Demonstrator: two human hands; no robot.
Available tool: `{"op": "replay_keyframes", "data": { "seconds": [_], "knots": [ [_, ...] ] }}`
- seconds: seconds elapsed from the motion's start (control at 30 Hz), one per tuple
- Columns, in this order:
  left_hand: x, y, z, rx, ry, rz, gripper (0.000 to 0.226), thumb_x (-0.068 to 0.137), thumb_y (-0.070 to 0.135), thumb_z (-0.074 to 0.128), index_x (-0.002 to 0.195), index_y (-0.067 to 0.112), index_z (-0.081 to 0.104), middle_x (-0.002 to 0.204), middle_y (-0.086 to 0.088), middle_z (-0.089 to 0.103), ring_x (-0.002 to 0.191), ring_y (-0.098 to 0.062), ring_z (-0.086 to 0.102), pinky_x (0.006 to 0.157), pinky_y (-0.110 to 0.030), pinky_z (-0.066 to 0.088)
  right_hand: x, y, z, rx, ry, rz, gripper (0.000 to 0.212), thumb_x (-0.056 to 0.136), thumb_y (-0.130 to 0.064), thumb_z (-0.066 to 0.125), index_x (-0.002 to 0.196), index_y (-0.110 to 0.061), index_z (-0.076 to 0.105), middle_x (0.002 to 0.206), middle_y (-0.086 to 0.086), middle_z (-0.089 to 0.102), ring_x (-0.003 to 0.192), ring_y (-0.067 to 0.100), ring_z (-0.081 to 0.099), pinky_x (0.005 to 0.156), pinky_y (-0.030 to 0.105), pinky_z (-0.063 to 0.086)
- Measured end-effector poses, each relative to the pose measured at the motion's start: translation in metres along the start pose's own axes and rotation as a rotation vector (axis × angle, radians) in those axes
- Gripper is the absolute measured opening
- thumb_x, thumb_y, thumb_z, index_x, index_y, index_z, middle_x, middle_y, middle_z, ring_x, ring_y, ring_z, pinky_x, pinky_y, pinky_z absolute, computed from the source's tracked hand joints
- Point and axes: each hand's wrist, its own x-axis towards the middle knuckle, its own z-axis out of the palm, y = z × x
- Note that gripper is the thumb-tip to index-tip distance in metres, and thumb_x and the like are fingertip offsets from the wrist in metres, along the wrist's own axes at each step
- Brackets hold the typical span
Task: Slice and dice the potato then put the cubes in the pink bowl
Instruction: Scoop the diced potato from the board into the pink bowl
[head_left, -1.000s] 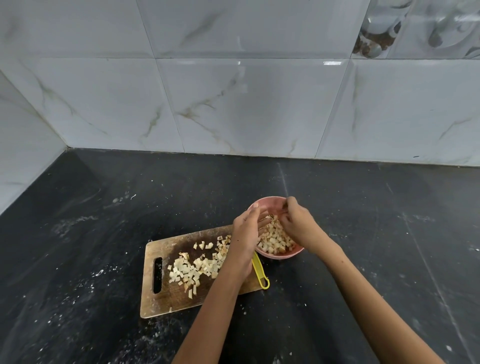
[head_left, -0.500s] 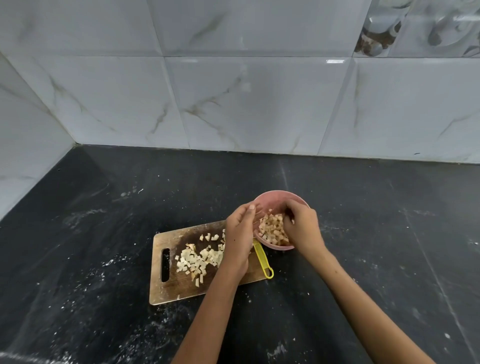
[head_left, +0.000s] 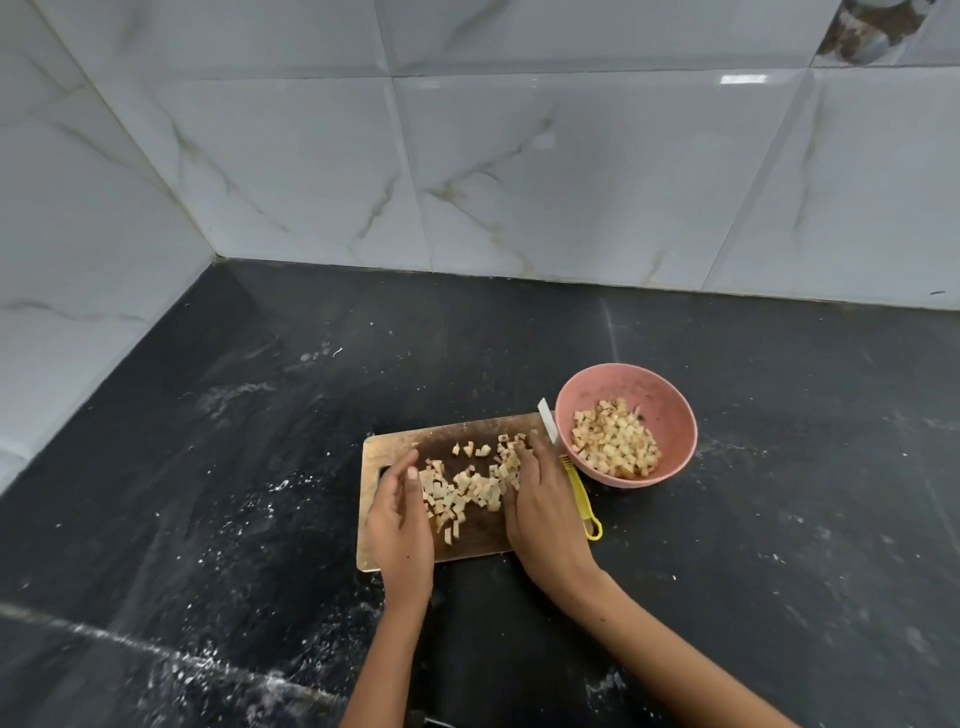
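The left hand and right hand rest on a worn rectangular wooden cutting board, palms facing each other with fingers straight and held together — neither grips anything. Between them lies a loose pile of pale diced potato cubes, its left edge touching the left fingers, its right edge against the right fingers. Just right of the right hand, a knife with a yellow plastic handle and white blade lies along the board's right edge. Beyond it, to the right and slightly farther, a round pink bowl holds more cubes — it stands on the dark, flour-dusted stone counter, touching the board's far right corner.
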Motion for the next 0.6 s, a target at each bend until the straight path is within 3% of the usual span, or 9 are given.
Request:
{"op": "replay_keyframes", "data": {
  "seconds": [0.13,0.3,0.47,0.6],
  "knots": [
    [0.001,-0.008,0.000,0.046,-0.057,0.045,0.031,0.100,0.024,0.043,0.126,0.017,0.059,0.129,0.009,0.059,0.125,0.000,0.049,0.103,-0.013,0.036,0.006,-0.002,0.014,-0.082,-0.082,0.150,0.060,0.098,-0.030,0.049,0.145,0.003,0.031,0.153,0.024,0.025,0.142,0.036,0.025,0.116,0.041,0.019],
    [0.006,-0.018,0.005,0.082,-0.141,0.038,0.033,0.101,0.041,0.036,0.130,0.031,0.048,0.142,0.006,0.048,0.136,-0.003,0.038,0.112,-0.017,0.029,0.008,-0.010,0.014,0.047,-0.123,0.111,0.051,0.102,-0.029,0.039,0.146,-0.006,0.029,0.158,0.014,0.017,0.147,0.026,0.014,0.119,0.035,0.010],
    [0.006,-0.026,0.009,0.001,-0.155,0.018,0.048,0.093,0.058,0.031,0.128,0.031,0.051,0.143,0.005,0.049,0.135,-0.003,0.038,0.115,-0.030,0.029,0.007,0.000,0.004,0.321,-0.079,0.013,0.040,0.103,-0.023,0.040,0.139,-0.008,0.041,0.153,0.006,0.031,0.142,0.010,0.023,0.117,0.028,0.023],
    [0.005,-0.024,0.011,-0.058,-0.178,0.006,0.055,0.091,0.063,0.028,0.127,0.031,0.052,0.142,0.005,0.049,0.134,-0.002,0.039,0.114,-0.024,0.029,0.024,0.003,0.007,0.266,-0.059,0.079,0.041,0.104,-0.025,0.036,0.140,-0.006,0.039,0.153,0.007,0.031,0.142,0.014,0.025,0.117,0.031,0.023]
  ]
}}
